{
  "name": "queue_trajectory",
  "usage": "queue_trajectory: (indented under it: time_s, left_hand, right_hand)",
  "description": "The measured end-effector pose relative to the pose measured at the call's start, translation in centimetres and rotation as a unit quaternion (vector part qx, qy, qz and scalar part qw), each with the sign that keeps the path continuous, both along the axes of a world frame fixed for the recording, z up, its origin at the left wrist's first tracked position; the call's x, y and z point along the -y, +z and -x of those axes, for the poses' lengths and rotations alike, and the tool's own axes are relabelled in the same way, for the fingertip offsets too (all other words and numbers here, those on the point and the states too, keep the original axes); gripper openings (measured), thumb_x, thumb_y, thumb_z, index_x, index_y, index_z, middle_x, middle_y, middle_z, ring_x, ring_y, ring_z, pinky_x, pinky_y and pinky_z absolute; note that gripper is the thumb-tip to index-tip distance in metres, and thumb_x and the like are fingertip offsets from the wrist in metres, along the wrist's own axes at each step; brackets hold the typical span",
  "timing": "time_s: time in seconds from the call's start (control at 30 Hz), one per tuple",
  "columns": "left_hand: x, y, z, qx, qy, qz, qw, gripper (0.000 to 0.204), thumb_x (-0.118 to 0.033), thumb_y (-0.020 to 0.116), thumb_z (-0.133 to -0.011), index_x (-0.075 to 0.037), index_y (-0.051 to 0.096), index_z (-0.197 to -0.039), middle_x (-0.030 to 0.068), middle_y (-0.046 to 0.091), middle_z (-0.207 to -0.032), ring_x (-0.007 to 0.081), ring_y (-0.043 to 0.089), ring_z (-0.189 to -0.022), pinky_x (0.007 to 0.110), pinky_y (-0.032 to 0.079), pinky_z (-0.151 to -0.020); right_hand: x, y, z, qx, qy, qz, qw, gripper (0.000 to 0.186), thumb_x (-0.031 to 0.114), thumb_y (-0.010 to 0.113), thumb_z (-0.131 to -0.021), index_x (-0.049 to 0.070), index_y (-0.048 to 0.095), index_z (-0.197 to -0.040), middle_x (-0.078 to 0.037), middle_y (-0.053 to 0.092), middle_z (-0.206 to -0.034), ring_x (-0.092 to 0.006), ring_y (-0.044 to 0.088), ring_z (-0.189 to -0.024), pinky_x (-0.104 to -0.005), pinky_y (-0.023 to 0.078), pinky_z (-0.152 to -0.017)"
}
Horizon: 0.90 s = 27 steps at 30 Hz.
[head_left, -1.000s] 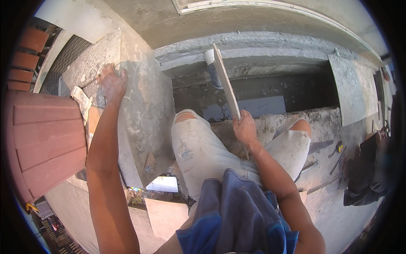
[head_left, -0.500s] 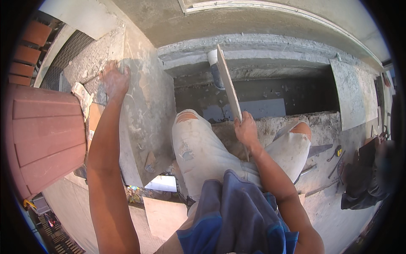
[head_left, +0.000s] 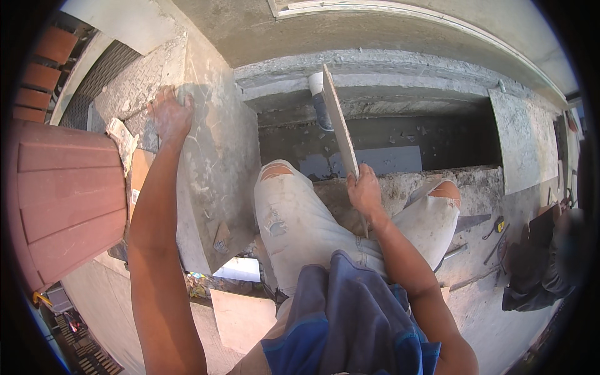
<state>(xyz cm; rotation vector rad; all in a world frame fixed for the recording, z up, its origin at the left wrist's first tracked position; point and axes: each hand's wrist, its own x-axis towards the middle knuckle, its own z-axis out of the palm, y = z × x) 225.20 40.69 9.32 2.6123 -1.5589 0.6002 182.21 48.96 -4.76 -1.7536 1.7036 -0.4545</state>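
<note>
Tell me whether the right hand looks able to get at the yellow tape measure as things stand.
Probably not straight away: the right hand grips the thin board, and the right leg lies between that hand and the yellow tape measure.

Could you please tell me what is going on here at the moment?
A person in torn, pale denim jeans holds a thin, pale, flat board in the right hand, gripping its nearer end. The board is seen nearly edge-on, reaching over a dark, rectangular concrete trough that has a white and grey round pipe at its far side. The left hand rests on the top edge of a grey concrete block.
</note>
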Motion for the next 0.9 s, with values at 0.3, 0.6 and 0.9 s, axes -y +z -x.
queue_trajectory:
  time_s: [0.3, 0.6, 0.9]
  left_hand:
    - [-0.2, -0.4, -0.6, 0.000, -0.011, 0.011, 1.000, 0.060, -0.042, 0.056, -0.088, -0.004, 0.052, -0.134, 0.0140, 0.050, -0.139, 0.0266, 0.041, -0.135, 0.046, 0.018, -0.118]
    - [-0.1, -0.4, -0.7, 0.006, 0.006, 0.010, 1.000, 0.059, -0.042, 0.057, -0.088, -0.005, 0.051, -0.134, 0.0135, 0.050, -0.138, 0.0247, 0.040, -0.135, 0.047, 0.017, -0.119]
    - [-0.2, -0.7, -1.0, -0.013, -0.016, 0.024, 1.000, 0.059, -0.042, 0.058, -0.088, -0.005, 0.052, -0.134, 0.0141, 0.051, -0.138, 0.0252, 0.041, -0.135, 0.048, 0.017, -0.119]
  right_hand:
    - [0.3, 1.3, 0.2, -0.015, 0.045, 0.010, 0.999, 0.029, 0.018, 0.055, -0.091, -0.008, 0.063, -0.098, -0.029, 0.060, -0.101, -0.0466, 0.062, -0.090, -0.0509, 0.051, -0.083]
    - [4.5, 2.7, -7.8, 0.005, 0.051, -0.012, 0.999, 0.030, 0.019, 0.053, -0.091, -0.009, 0.062, -0.098, -0.028, 0.059, -0.108, -0.0484, 0.062, -0.093, -0.0513, 0.051, -0.085]
    - [4.9, 0.3, -12.2, -0.015, -0.013, -0.035, 0.999, 0.031, 0.018, 0.052, -0.089, -0.009, 0.063, -0.096, -0.029, 0.058, -0.110, -0.0470, 0.062, -0.096, -0.0503, 0.050, -0.087]
